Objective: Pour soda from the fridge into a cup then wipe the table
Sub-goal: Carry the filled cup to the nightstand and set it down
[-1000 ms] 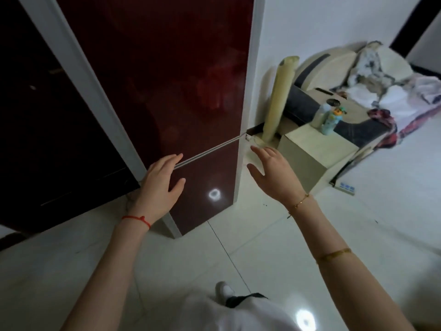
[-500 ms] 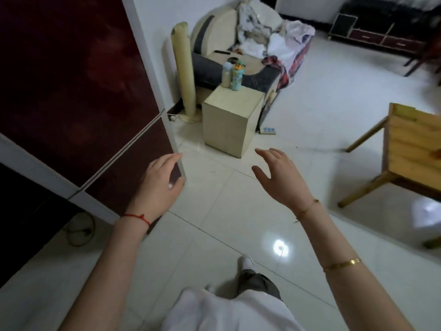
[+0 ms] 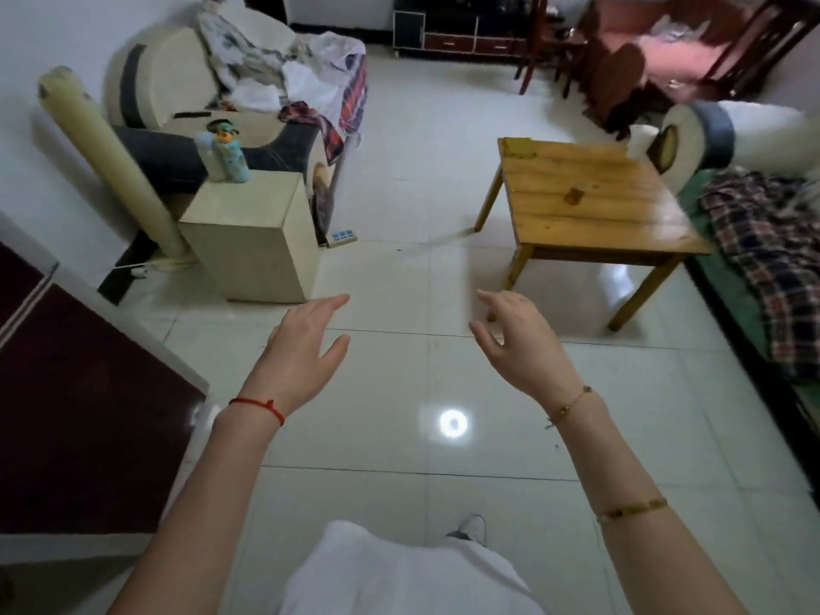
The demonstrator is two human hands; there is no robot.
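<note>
Turned away from the dark-red fridge toward the wooden table, left hand and right hand relaxed, empty, soda unfetched.

Fridge cut off at left edge — sofa cropped at right.

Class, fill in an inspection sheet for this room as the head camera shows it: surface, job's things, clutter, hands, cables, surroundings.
Surface: wooden table bears two small items, too blurred to identify.
Job's things: dark red fridge at left, doors shut; no soda, cup or cloth seen.
Clutter: two bottles on the beige cabinet; clothes heaped on the sofa.
Hands: left hand and right hand open, holding nothing.
Cables: power strip on the floor.
Surroundings: white tiled floor, rolled mat leaning on the wall.
</note>
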